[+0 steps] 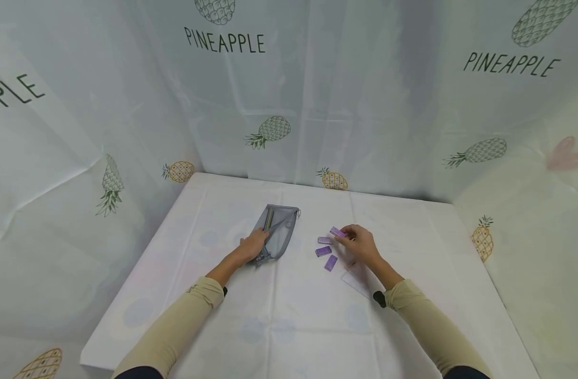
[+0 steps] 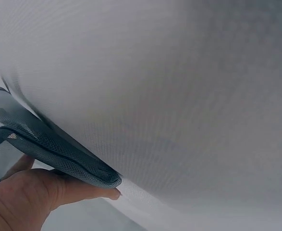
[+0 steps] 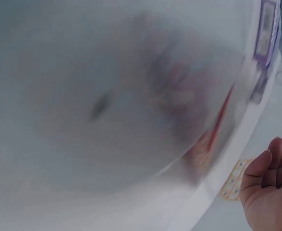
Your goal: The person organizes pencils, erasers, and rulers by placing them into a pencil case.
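Note:
My left hand grips the near left edge of a grey mesh zip pouch that lies on the table. In the left wrist view the thumb and fingers are around the pouch's dark zipped edge. A striped dark and yellowish stick-like thing shows at the pouch's left side. Between its thumb and fingertips, my right hand pinches a small purple rectangular block. Three similar purple blocks lie beside it: one upper, one middle, one lower.
A clear plastic bag with a reddish strip lies under my right wrist. White cloth covers the table. Pineapple-printed curtains hang behind and at both sides, close to the table's edges.

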Demonstrator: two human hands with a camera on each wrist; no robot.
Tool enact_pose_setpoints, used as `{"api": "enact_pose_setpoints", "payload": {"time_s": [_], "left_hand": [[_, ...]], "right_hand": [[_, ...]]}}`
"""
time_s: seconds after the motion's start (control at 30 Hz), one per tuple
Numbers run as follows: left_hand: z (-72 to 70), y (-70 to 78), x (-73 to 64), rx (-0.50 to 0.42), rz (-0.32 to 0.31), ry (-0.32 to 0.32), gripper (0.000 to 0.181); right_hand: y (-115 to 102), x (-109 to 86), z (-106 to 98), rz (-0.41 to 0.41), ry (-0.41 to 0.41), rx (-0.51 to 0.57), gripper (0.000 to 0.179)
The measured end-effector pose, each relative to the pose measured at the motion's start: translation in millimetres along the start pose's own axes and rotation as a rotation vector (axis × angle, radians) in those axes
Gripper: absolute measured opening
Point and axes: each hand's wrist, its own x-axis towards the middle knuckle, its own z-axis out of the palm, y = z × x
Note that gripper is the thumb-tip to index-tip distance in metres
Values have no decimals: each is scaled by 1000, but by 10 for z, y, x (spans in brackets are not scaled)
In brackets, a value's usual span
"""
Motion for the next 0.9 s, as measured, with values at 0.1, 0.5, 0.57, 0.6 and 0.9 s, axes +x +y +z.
{"api": "enact_pose_setpoints", "payload": {"time_s": [0.1, 0.5, 0.57, 0.6, 0.9], "left_hand": [[-13, 9, -6, 19, 3, -1, 66], [-7, 26, -81, 45, 54, -25, 59], [-4, 10, -60, 33, 52, -17, 59], [-4, 3, -52, 23, 51, -12, 59], [-29, -13, -38, -8, 65, -25, 56]], "right_hand": [[-137, 18, 134, 8, -26, 13, 29], [-707, 131, 742, -79, -113, -56, 20], [-779, 145, 837, -100, -114, -72, 18], [-814, 152, 878, -114, -114, -75, 18], [-1024, 150, 1185, -173, -207, -145, 17]]}}
